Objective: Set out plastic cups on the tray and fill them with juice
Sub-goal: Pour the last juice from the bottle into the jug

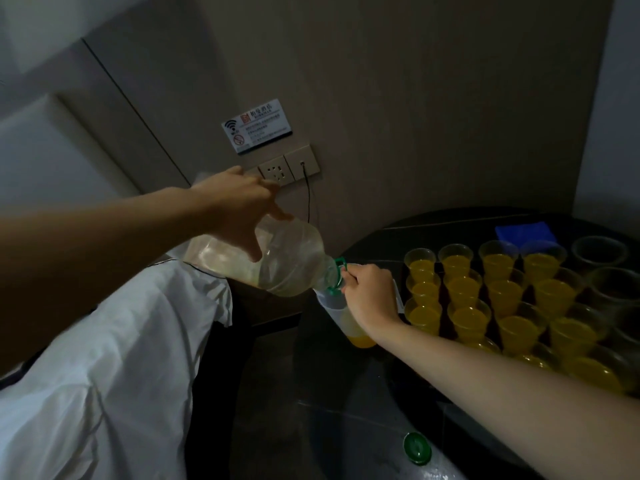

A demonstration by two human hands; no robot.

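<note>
Head view, clear near-empty bottle (294,258) tipped over jug (334,308), left grip (239,209) clasping its body, right grip (370,292) pinching green handle (338,263)

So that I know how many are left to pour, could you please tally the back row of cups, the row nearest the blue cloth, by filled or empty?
Cups with juice: 4
Empty cups: 1
Total: 5

Wall socket (275,173), sign (257,125), white sheet (104,358)
</note>
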